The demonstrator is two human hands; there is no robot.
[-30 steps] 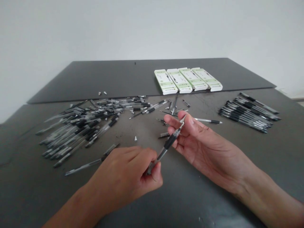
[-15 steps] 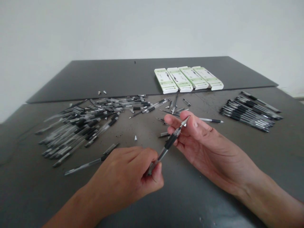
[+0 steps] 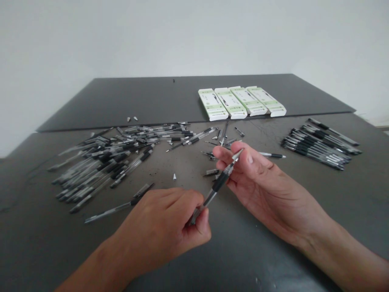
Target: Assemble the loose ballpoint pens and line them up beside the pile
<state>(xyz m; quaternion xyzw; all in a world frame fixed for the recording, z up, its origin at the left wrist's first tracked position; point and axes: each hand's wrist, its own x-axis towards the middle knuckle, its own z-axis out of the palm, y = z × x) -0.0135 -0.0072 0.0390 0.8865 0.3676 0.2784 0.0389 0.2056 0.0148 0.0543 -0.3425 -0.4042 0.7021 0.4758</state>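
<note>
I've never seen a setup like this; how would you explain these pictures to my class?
There is no machine here, only a person's two bare hands. Every picture comes from one camera worn on the head, looking forward and down. The left hand holds a clear plastic pen with a black sleeve. The right hand pinches a small silver-coloured cone at the pen's far end; whether they are joined I cannot tell. On the grey tabletop, a jumbled heap of clear-and-black pens lies left, a tidier group of similar pens right. Beyond, four white-and-green cardboard boxes lie side by side on a flat dark panel.
</note>
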